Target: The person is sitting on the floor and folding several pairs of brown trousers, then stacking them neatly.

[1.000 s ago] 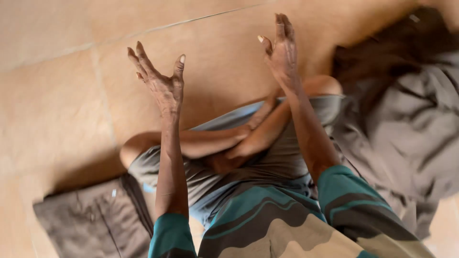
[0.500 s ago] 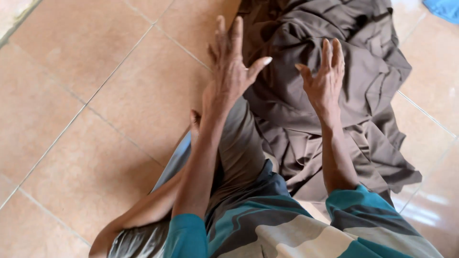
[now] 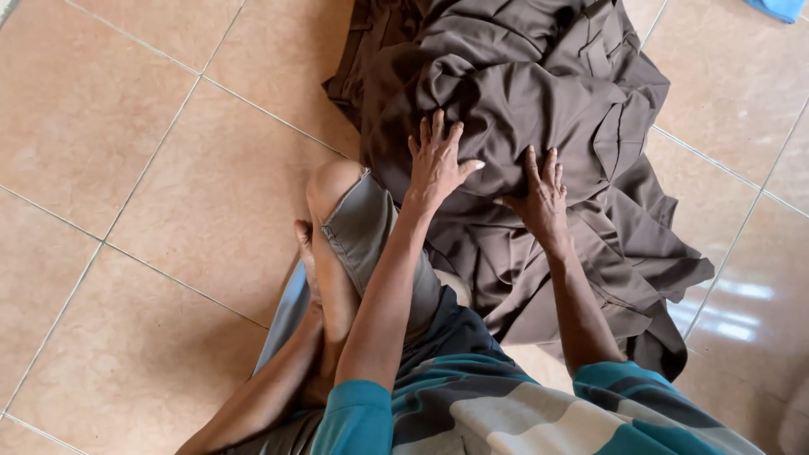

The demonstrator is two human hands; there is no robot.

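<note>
Our left hand (image 3: 436, 164) and right hand (image 3: 539, 195) have come down from the air. Now both lie flat, fingers spread, gripping nothing, on the crumpled dark brown cloth pile (image 3: 539, 93). It sits on the tan tiled floor (image 3: 126, 168), right beside our bent knee (image 3: 333, 181).

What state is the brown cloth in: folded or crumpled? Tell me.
Crumpled. The brown cloth lies heaped in loose creases on the floor, both hands flat on it.

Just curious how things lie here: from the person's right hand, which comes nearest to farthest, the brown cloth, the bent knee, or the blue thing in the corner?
1. Brown cloth, under the right hand.
2. Bent knee, to the left.
3. Blue thing, top right corner.
</note>
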